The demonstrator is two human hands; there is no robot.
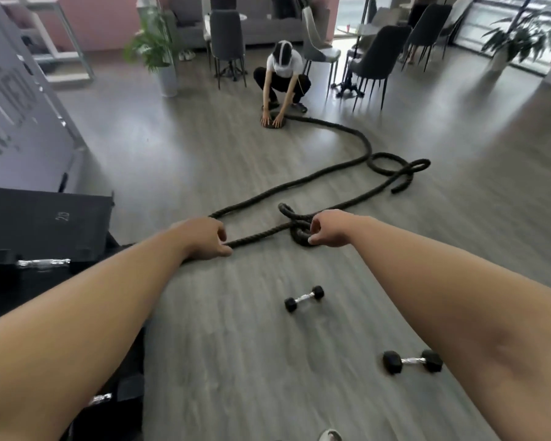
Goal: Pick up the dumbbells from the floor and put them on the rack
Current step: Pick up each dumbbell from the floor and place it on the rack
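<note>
Black hex ends, chrome grips: two dumbbells on the grey wood floor. Near dumbbell [412, 361] low right, just beside the right forearm in the view, long axis close to left-right, barely tilted. Far dumbbell [304, 298] near centre, well apart from the first, long axis diagonal, right end pointing up and away. Neither touched, neither lifted. Both arms stretched forward above the floor. Left hand [209, 238] loosely curled, fingers partly closed on nothing, over the rope [331, 178] in the view; contact with it cannot be told. Right hand [326, 229] likewise half-curled and empty, thumb and fingers hooked, in front of the knotted coil. Step in hand, judged from this: the reach, before any pick; both floor dumbbells left to move. Next move likely calls for bending down, bringing a hand across a chrome grip at right angles to the long axis, closing round the bar between the heads, then lifting clear of the rope. Rack [32, 281] dark at the left edge, one dumbbell [42, 263] lying on it, another chrome grip lower down. Black box [45, 221] behind it. Farther off, a crouching person [282, 78] with both hands on the rope's coiled end, chairs and plants behind.
</note>
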